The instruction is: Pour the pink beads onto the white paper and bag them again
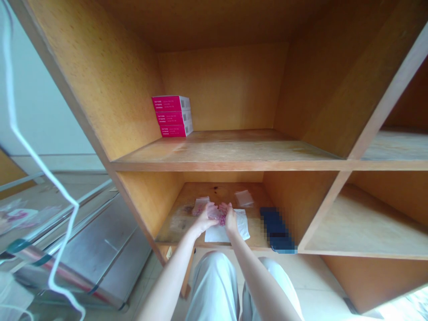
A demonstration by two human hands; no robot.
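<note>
In the lower compartment, my left hand (207, 216) and my right hand (230, 218) are curled toward each other. Between them is a cluster of small pink-red pieces (222, 218) that look like beads; both hands are closed around its sides. A white sheet (242, 223), paper or cloth, lies beneath the hands. Just behind my left hand is a small clear bag (199, 204) with pinkish contents. Another small clear plastic bag (244, 198) lies behind and right of my right hand. The fingertips are too small to make out exactly.
A wooden shelf board (230, 166) runs above my hands. Three stacked pink-and-white boxes (172, 117) stand on it at left. A dark blue, partly pixelated object (276, 227) lies at the right. A white cable (63, 191) hangs at left beside a metal cabinet (96, 236).
</note>
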